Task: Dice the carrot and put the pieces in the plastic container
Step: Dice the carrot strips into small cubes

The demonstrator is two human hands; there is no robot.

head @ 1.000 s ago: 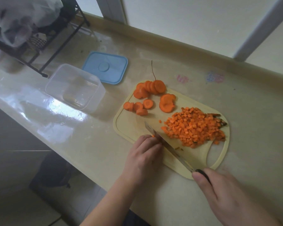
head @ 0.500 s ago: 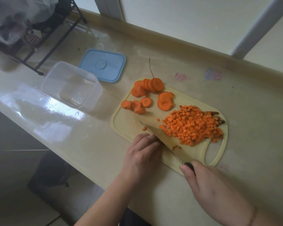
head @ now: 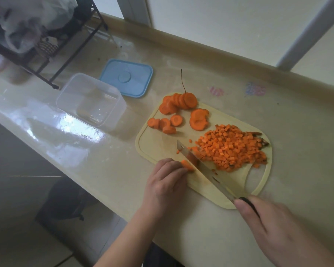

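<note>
Though partly diced, carrot [head: 183, 106] slices remain.

A home kitchen: stone countertop [head: 278, 120], cutting board [head: 158, 145], dish rack [head: 69, 45].

Container [head: 91, 99] left of board [head: 158, 145], lid [head: 126, 78] behind.

A black wire rack [head: 52, 60] stands at the counter's [head: 181, 78] far left corner, with crumpled plastic bags [head: 27, 20] piled on it. Two faint coloured marks, one pink [head: 216, 91] and one purple [head: 255, 89], lie near the counter's back edge.
</note>
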